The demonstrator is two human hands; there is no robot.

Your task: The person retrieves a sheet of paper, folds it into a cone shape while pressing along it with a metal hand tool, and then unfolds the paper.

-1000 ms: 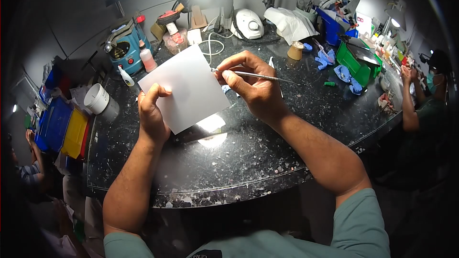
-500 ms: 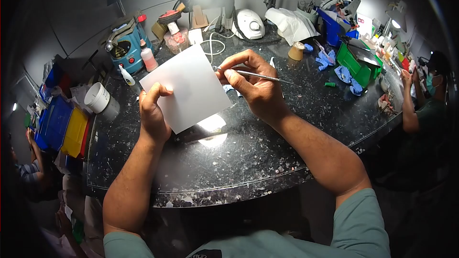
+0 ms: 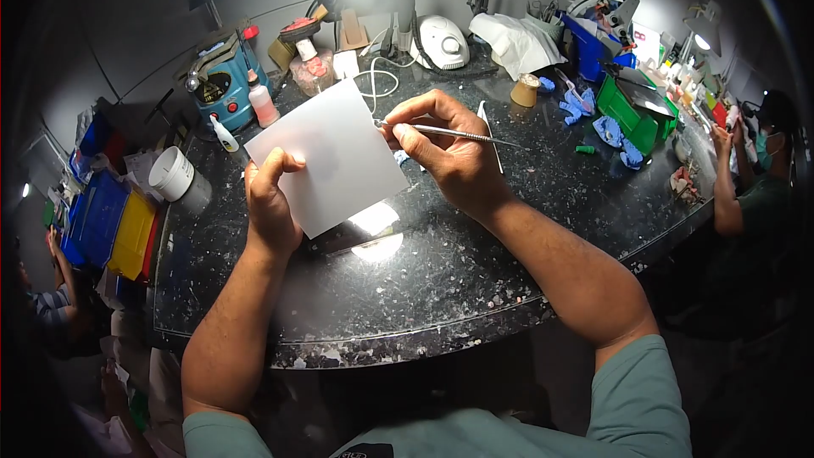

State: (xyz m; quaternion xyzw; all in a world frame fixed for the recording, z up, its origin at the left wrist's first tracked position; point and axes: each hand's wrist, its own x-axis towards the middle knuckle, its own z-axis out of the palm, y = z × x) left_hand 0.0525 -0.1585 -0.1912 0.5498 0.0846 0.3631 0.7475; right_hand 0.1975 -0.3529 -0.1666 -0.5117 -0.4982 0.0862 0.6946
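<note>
The left hand point(image 3: 273, 203) pinches a flat, white, square sheet point(image 3: 339, 161) over the black, speckled table point(image 3: 424, 288). Just right of the sheet, the right hand point(image 3: 458, 165) pinches a thin, silver metal stick point(image 3: 454, 133), slanting a little down rightward.

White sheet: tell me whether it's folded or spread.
Spread: the sheet shows a flat face with four corners and no visible crease; the left hand grips one edge.

Sheet point(image 3: 335, 165) above bench point(image 3: 407, 305) — tool point(image 3: 458, 133) right, tub point(image 3: 168, 173) left, jar point(image 3: 312, 76) behind
</note>
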